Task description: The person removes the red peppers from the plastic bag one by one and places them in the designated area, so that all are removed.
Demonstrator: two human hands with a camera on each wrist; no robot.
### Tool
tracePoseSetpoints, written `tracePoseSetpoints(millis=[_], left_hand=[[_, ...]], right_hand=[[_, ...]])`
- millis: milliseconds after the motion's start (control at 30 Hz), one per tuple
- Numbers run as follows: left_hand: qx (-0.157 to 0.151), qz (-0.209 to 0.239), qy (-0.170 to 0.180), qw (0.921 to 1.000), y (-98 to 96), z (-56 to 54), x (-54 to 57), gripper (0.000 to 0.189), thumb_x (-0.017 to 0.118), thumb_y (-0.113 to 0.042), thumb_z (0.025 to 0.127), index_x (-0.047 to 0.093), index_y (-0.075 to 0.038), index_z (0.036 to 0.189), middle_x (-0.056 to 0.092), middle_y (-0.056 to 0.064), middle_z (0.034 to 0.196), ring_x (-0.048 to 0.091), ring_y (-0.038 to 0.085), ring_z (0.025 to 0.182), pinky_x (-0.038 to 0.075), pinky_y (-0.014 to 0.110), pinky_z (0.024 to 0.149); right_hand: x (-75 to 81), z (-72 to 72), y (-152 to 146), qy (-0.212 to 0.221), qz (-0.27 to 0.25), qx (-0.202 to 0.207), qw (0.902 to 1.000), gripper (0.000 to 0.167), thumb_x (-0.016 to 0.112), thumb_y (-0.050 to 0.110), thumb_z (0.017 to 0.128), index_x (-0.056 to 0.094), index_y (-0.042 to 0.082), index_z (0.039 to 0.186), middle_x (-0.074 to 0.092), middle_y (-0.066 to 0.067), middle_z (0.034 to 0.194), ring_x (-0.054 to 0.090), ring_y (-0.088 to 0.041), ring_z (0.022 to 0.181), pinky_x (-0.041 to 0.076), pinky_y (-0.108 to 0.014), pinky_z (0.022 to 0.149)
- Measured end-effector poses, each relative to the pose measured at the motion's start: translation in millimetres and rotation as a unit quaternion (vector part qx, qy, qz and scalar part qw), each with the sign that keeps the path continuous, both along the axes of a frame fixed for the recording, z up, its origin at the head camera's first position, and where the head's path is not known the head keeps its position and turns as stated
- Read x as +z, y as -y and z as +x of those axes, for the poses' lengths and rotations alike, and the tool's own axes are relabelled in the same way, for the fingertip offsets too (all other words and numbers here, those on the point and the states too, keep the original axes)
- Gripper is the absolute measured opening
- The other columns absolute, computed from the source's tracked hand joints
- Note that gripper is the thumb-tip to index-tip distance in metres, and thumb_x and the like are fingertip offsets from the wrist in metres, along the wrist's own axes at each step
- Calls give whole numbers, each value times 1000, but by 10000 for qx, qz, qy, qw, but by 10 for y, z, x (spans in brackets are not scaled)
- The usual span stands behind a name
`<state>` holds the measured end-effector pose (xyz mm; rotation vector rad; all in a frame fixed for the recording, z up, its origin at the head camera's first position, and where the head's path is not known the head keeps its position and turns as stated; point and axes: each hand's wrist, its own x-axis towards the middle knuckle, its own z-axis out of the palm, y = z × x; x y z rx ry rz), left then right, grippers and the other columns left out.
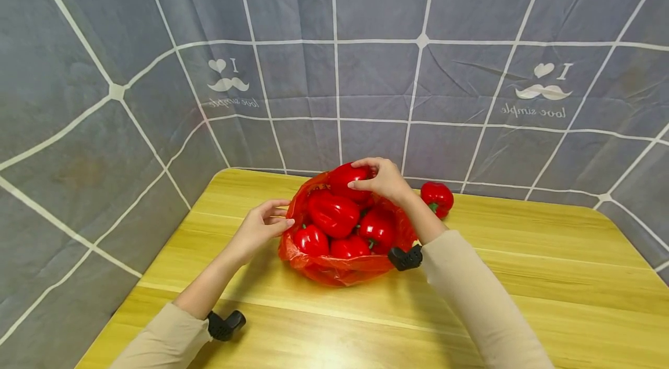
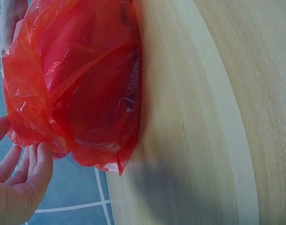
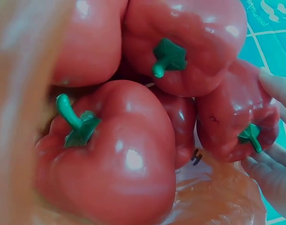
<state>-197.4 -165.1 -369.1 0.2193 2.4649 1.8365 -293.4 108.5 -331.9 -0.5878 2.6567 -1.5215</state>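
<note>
Near the surface's (image 1: pixel 522 276) far edge, our right fingers (image 1: pixel 367 162) clasp the bag's (image 1: pixel 334 278) rearmost pepper (image 1: pixel 342 179); our left fingers (image 1: pixel 273 204), loosely parted, touch the bag. The pepper, likely firm and slick, suits side holds.

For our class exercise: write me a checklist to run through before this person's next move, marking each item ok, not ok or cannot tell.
1. Bag mouth open: ok; peppers show inside it from above.
2. Bag resting on the table: ok; the left wrist view shows it there.
3. Right hand on a pepper: ok; fingers and thumb hold the far pepper.
4. Left hand gripping the rim: cannot tell; it is at the bag's left edge, but a firm pinch is not clear.
5. Every pepper in the bag: not ok; a loose pepper is on the table, right of the bag.
</note>
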Motion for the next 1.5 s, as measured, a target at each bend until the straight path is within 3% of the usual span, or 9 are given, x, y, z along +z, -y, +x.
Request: tracePoseSetpoints(millis=[167, 633, 967, 1233, 1500], left_hand=[[13, 31, 12, 10000, 14, 6, -11, 45, 62, -5, 88, 46, 7, 128, 55, 27, 117, 58, 33, 100, 53, 33, 80], [-86, 112, 16, 9999, 14, 9, -22, 44, 61, -4, 88, 46, 8, 127, 55, 28, 116, 59, 30, 97, 54, 31, 78], [-9, 105, 47, 9999, -2, 7, -9, 45, 62, -4, 87, 46, 8, 128, 55, 28, 117, 59, 32, 99, 54, 32, 78], [-25, 173, 33, 9998, -9, -7, 10, 45, 62, -3, 88, 45, 8, 128, 55, 28, 116, 59, 29, 98, 53, 29, 78], [-67, 209, 40, 9998, -4, 16, 7, 45, 61, -3, 88, 45, 8, 128, 54, 29, 117, 59, 30, 99, 53, 29, 79]], right_hand=[[11, 42, -7, -176, 112, -54, 9998, 43, 77, 15, 75, 65, 7, 116, 60, -12, 113, 54, -25, 97, 49, -33, 80], [121, 187, -127, -121, -172, -137, 9997, 44, 78, 15, 74, 65, 7, 115, 56, -13, 115, 57, -27, 94, 51, -35, 81], [228, 297, -287, 137, -332, -193, 9992, 46, 78, 18, 75, 63, 8, 118, 52, -11, 121, 54, -30, 102, 48, -40, 89], [310, 364, -470, 13, -496, -178, 9986, 45, 77, 16, 77, 62, 5, 118, 53, -13, 123, 55, -31, 104, 45, -43, 93], [345, 453, -695, 60, -544, -239, 9982, 47, 75, 16, 79, 60, 3, 121, 52, -15, 126, 57, -31, 106, 48, -32, 89]])
